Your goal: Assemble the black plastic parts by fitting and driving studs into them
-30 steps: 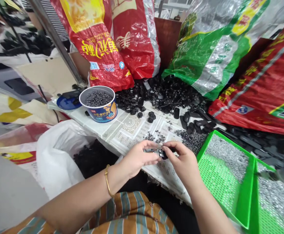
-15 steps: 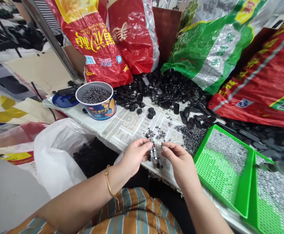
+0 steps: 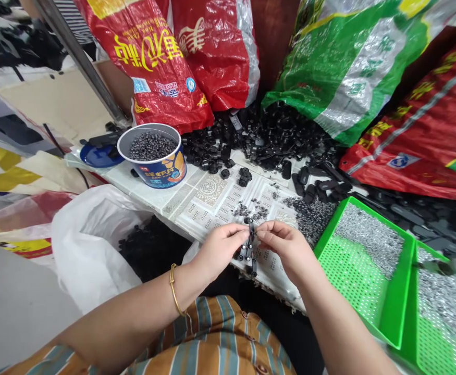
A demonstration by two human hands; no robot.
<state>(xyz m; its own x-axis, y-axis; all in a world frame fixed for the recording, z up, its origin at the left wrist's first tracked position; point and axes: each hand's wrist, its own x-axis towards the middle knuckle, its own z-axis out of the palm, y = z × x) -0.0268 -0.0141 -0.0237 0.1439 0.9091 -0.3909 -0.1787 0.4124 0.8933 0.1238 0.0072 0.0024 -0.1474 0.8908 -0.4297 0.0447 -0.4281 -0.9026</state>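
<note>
My left hand (image 3: 218,250) and my right hand (image 3: 286,247) meet over the near edge of the table, both pinching a small black plastic part (image 3: 250,247) that hangs upright between the fingertips. The part has two narrow arms with round knobs. Just beyond it lie scattered tiny grey metal pieces (image 3: 251,211) on a printed sheet (image 3: 212,200). A gold bangle (image 3: 175,291) circles my left wrist.
A round tub (image 3: 153,156) of small dark pieces stands at the left. Black plastic parts (image 3: 267,143) are heaped before red and green sacks (image 3: 329,67). Two green mesh trays (image 3: 362,276) with silvery bits sit right. A white bag (image 3: 95,245) of black parts lies below left.
The black part turned from lying level between my fingers to hanging upright. Both hands shifted slightly and my right fingers closed back onto its top.
</note>
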